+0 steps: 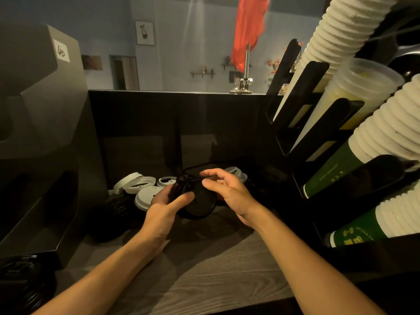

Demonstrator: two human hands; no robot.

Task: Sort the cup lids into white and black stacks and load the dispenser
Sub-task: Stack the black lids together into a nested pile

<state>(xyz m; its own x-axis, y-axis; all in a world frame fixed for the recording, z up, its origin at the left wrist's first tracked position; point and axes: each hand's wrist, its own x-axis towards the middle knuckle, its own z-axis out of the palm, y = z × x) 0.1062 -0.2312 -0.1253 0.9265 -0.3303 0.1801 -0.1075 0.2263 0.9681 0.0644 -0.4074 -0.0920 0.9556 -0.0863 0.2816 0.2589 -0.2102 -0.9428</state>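
Leftmost, that grey cardboard box (45, 87) bears a handwritten label, perhaps "40". Loose white plastic cup lids (147, 196) lie on the wood-grain surface (216, 269). Your left hand (166, 208) grips the stack of black round lids (200, 203) just beside them: square the rims before adding more. Your right hand (227, 192) hovers open-fingered alongside. Print on the green paper cups (329, 176): unreadable.

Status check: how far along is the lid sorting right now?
Partway at most; nothing is confirmably finished. In hand: the left hand grips a small stack of black lids, with the right hand open over it. Left: white lids lie loose on the counter, with more white lids behind the right hand. No loading visible.
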